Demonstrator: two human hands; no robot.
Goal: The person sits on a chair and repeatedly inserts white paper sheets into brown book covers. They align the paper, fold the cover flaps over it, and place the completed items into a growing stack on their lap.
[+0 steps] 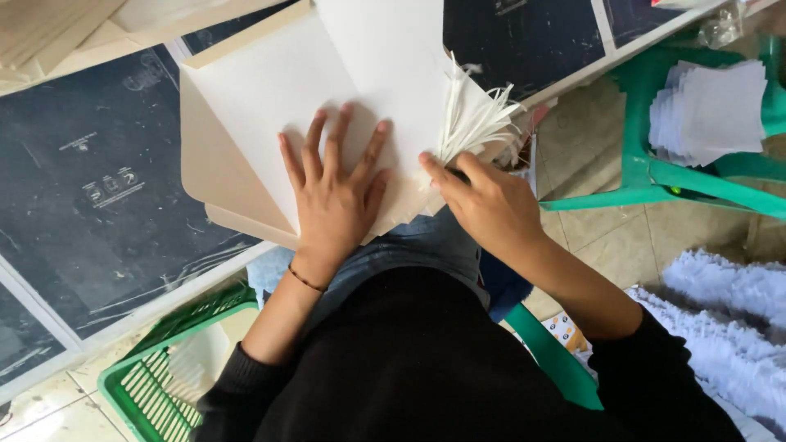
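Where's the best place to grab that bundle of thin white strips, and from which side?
Judging by the view, pinch the bundle of thin white strips at its gathered lower end, coming from the right where the right hand already touches it. The tips fan out loose above, and the left hand lies flat on the white sheet.

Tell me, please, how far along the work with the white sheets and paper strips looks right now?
Done: a stack of cut squares lies on the green chair. In hand: the left hand presses flat on the white sheet while the right hand pinches a bundle of white strips. Left: more sheets underneath look unworked.
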